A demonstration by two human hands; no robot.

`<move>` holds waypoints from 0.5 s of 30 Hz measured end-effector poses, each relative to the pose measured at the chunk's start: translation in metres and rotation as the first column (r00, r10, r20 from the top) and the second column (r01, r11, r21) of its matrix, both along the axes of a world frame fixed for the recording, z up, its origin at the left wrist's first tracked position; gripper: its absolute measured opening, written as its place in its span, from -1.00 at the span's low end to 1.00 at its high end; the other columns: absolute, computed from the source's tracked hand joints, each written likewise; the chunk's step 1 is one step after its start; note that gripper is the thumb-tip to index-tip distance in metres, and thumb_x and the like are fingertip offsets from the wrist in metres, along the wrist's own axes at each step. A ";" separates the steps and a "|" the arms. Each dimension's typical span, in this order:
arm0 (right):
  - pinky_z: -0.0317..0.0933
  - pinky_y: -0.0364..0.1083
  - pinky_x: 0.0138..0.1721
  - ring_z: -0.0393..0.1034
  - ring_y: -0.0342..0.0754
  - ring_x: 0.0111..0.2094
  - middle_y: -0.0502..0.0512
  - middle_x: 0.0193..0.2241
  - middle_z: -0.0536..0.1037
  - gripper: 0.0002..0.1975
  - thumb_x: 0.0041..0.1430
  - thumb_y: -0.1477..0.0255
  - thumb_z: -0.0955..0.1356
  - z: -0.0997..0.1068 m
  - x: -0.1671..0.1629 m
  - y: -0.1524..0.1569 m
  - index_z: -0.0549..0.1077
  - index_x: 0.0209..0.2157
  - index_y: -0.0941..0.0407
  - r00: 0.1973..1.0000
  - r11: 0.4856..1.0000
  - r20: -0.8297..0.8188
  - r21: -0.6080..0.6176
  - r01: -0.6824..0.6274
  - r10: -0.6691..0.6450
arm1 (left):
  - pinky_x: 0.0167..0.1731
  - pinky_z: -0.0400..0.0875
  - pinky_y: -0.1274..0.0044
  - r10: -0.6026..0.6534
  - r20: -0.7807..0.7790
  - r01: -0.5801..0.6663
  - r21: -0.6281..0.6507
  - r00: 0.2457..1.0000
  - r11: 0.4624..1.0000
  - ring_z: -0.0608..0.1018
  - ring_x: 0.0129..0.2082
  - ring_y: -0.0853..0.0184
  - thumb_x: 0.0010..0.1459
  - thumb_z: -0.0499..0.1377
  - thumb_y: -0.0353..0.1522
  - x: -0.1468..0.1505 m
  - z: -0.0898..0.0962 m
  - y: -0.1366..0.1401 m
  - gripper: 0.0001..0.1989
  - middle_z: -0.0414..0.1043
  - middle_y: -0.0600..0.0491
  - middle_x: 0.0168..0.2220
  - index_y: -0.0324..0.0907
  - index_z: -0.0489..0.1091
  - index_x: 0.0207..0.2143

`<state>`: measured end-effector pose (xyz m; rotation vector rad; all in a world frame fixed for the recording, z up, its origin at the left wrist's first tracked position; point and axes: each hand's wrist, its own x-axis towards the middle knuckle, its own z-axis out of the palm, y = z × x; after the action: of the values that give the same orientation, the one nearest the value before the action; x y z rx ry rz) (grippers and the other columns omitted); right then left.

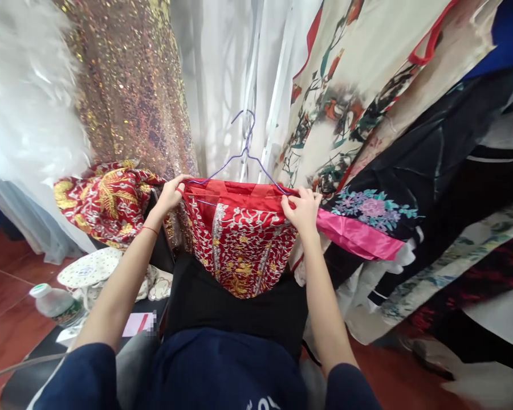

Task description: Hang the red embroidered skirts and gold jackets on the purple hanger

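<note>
A red embroidered garment point(243, 245) with silver and gold stitching hangs open in front of me, its lower edge over my black-clad lap. Inside its plain red top edge sits a purple wire hanger point(247, 149), hook upward. My left hand point(171, 195) pinches the garment's left upper corner near one end of the hanger. At the opposite corner, my right hand point(302, 208) has its fingers closed on the fabric beside the hanger's other end. The hanger's lower part is mostly hidden in the cloth.
Another red-and-gold garment point(106, 202) lies bunched at left. Below it are a dotted white cloth item point(89, 267), a plastic bottle point(53, 302) and a pink card point(137, 323). A gold sequined dress point(128, 85) and a floral dress point(333, 97) hang ahead; dark clothes point(444, 131) crowd the right.
</note>
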<state>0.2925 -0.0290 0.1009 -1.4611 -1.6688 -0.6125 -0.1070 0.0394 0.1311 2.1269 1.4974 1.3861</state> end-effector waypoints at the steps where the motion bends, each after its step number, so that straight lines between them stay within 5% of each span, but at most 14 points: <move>1: 0.07 0.15 0.00 0.36 0.10 -0.14 0.20 -0.19 0.59 -0.62 0.29 0.28 0.27 -0.001 0.000 0.001 0.57 -0.51 0.12 1.000 1.000 -0.008 0.008 -0.001 0.001 | 0.05 0.39 0.44 -0.015 0.090 0.016 -0.016 0.996 1.000 0.53 -0.06 0.21 0.04 -0.04 -0.39 -0.003 -0.002 0.000 -0.58 0.58 -0.02 -0.12 -0.18 0.49 -0.12; 8: 0.11 0.17 -0.01 0.42 0.11 -0.15 0.19 -0.19 0.60 -0.63 0.26 0.26 0.30 -0.004 0.009 0.008 0.49 -0.57 0.11 0.993 0.996 -0.092 0.052 -0.073 0.078 | -0.40 0.36 0.51 -0.006 0.350 0.069 -0.169 0.937 0.983 0.40 -0.48 0.36 -0.06 0.02 -0.29 -0.019 -0.019 0.018 -0.69 0.40 0.06 -0.45 -0.19 0.42 -0.27; 15: 0.29 -0.01 -0.17 0.45 -0.02 -0.27 0.13 -0.30 0.51 -0.50 0.22 0.09 0.38 -0.002 0.038 0.011 0.23 -0.66 0.05 0.854 0.884 -0.242 0.034 -0.467 0.461 | -0.34 0.45 0.41 -0.090 0.487 0.282 -0.338 0.869 0.898 0.48 -0.43 0.34 -0.15 0.12 -0.25 -0.008 -0.066 0.044 -0.65 0.49 -0.01 -0.42 -0.23 0.43 -0.29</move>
<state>0.3306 -0.0181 0.0993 -1.0375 -1.7472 -0.1344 -0.1148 0.0837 0.0650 1.5107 1.2109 1.2621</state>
